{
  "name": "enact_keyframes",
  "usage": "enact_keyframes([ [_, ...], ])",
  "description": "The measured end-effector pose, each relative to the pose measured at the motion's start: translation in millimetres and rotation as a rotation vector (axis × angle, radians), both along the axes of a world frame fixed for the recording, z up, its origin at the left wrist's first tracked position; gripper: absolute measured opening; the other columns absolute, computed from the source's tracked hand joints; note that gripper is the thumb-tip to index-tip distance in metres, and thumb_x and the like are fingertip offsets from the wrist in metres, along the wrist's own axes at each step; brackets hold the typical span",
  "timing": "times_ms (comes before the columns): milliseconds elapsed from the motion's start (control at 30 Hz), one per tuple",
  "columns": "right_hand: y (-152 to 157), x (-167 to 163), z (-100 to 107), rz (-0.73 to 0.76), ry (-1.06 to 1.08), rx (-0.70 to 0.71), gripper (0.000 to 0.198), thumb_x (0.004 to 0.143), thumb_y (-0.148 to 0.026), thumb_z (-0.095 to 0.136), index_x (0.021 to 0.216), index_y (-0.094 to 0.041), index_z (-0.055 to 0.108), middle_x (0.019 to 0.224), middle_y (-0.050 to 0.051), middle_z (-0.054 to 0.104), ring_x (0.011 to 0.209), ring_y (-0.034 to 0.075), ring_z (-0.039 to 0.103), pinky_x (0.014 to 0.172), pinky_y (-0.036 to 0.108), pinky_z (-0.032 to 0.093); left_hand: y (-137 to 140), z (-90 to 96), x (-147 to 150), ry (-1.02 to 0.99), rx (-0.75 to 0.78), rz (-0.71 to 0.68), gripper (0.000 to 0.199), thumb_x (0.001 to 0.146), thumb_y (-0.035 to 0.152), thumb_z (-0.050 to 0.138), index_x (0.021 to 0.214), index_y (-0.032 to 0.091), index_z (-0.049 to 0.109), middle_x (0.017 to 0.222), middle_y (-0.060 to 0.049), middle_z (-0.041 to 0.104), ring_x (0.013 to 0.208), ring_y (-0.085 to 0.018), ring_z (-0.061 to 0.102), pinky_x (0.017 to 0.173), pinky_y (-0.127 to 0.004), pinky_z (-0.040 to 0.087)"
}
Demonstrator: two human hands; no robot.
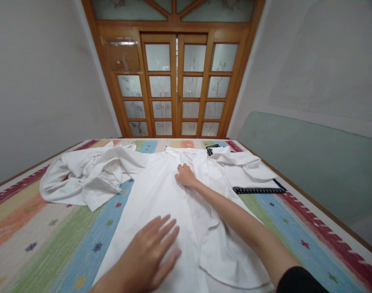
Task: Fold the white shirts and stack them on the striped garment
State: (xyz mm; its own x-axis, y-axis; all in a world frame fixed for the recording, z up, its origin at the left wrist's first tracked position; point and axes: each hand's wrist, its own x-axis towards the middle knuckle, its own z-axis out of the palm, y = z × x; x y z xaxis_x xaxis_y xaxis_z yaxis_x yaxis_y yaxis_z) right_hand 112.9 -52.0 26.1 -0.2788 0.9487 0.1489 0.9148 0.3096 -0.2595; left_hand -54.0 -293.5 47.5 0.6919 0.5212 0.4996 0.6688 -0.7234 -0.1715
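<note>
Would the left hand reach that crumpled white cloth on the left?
Probably yes: the left hand looks open and empty, with only the white shirt and striped cover between it and the crumpled white cloth.

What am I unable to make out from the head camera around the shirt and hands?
Right hand: head view; its curled fingers hide whether it pinches the shirt.
Near end of the shirt: head view; cut off by the bottom edge.
Black-trimmed cloth: head view; partly covered by white fabric.
Designs on the door panes: head view; too small and faint.
</note>
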Motion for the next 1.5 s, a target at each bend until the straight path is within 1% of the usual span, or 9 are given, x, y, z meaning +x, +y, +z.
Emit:
enact_keyframes([
  [167, -12, 3, -13, 0.042, -0.025, 0.15, 0.026, 0.09, -0.021, 0.046, 0.11, -0.017, 0.062, 0.114, 0.016, 0.06, 0.11, 0.03, 0.05, 0.092, 0.041, 0.044, 109, 27.9, -34, 0.031, -0.241, 0.399, 0.045, 0.099, 0.038, 0.035, 0.126, 0.012, 0.061, 0.136, -0.013, 0.06, 0.131, -0.027, 0.051, 0.111, -0.043, 0.04],
  [300, -17, 2, -17, 0.074, -0.017, 0.186, 0.026, 0.09, -0.019, 0.044, 0.106, -0.017, 0.064, 0.118, 0.015, 0.06, 0.112, 0.028, 0.05, 0.093, 0.038, 0.044, 194, 19.2, -54, 0.007, -0.423, 0.627, 0.048, 0.1, 0.033, 0.027, 0.134, 0.011, 0.052, 0.148, -0.014, 0.049, 0.138, -0.026, 0.042, 0.114, -0.042, 0.033],
  [433, -14, 4, -19, 0.114, 0.0, 0.156, 0.033, 0.092, -0.017, 0.041, 0.117, -0.015, 0.063, 0.134, 0.014, 0.057, 0.126, 0.025, 0.047, 0.104, 0.038, 0.039, 239, 1.8, -66, 0.051, -0.547, 0.726, 0.05, 0.1, 0.034, 0.027, 0.139, 0.01, 0.045, 0.151, -0.017, 0.043, 0.14, -0.029, 0.038, 0.114, -0.043, 0.029],
  [567, -13, 5, -21, 0.139, 0.017, 0.118, 0.04, 0.093, -0.017, 0.039, 0.128, -0.012, 0.059, 0.144, 0.013, 0.052, 0.136, 0.022, 0.041, 0.113, 0.034, 0.03, 253, -18.6, -75, 0.051, -0.562, 0.825, 0.054, 0.1, 0.039, 0.024, 0.142, 0.009, 0.041, 0.151, -0.021, 0.041, 0.138, -0.034, 0.039, 0.111, -0.051, 0.028],
  [733, -12, 7, -24, 0.135, 0.044, 0.113, 0.041, 0.093, -0.019, 0.041, 0.129, -0.014, 0.06, 0.145, 0.012, 0.052, 0.137, 0.022, 0.043, 0.114, 0.034, 0.031, 262, -32.6, -89, 0.004, -0.513, 0.88, 0.058, 0.1, 0.036, 0.022, 0.144, 0.001, 0.037, 0.154, -0.024, 0.034, 0.143, -0.033, 0.031, 0.115, -0.045, 0.022],
  [933, -10, 8, -29, 0.149, 0.084, 0.151, 0.041, 0.091, -0.017, 0.042, 0.126, -0.013, 0.063, 0.142, 0.012, 0.056, 0.134, 0.022, 0.047, 0.113, 0.035, 0.033, 272, -30.8, -93, 0.083, -0.527, 0.961, 0.06, 0.098, 0.034, 0.022, 0.147, 0.002, 0.035, 0.156, -0.02, 0.033, 0.146, -0.031, 0.028, 0.117, -0.041, 0.022],
  [1100, -10, 7, -32, 0.155, 0.091, 0.18, 0.04, 0.091, -0.016, 0.043, 0.125, -0.011, 0.063, 0.142, 0.013, 0.056, 0.134, 0.024, 0.047, 0.113, 0.035, 0.032, 282, -24.5, -74, 0.083, -0.53, 1.023, 0.054, 0.094, 0.03, 0.028, 0.139, 0.005, 0.046, 0.148, -0.024, 0.044, 0.14, -0.039, 0.036, 0.108, -0.054, 0.034],
  [1300, -10, 5, -31, 0.147, 0.112, 0.183, 0.038, 0.09, -0.015, 0.044, 0.123, -0.013, 0.064, 0.141, 0.013, 0.056, 0.135, 0.024, 0.046, 0.112, 0.037, 0.033, 296, -19.6, -4, 0.043, -0.427, 0.786, 0.051, 0.096, 0.032, 0.031, 0.142, 0.013, 0.045, 0.156, -0.017, 0.036, 0.146, -0.036, 0.026, 0.114, -0.054, 0.026],
  [1500, -11, 6, -29, 0.151, 0.135, 0.187, 0.039, 0.089, -0.014, 0.045, 0.125, -0.012, 0.062, 0.14, 0.013, 0.056, 0.134, 0.024, 0.046, 0.113, 0.038, 0.033, 301, -28.9, 40, 0.038, -0.491, 0.574, 0.048, 0.099, 0.031, 0.026, 0.141, 0.017, 0.046, 0.154, -0.013, 0.041, 0.143, -0.028, 0.036, 0.112, -0.045, 0.031],
])
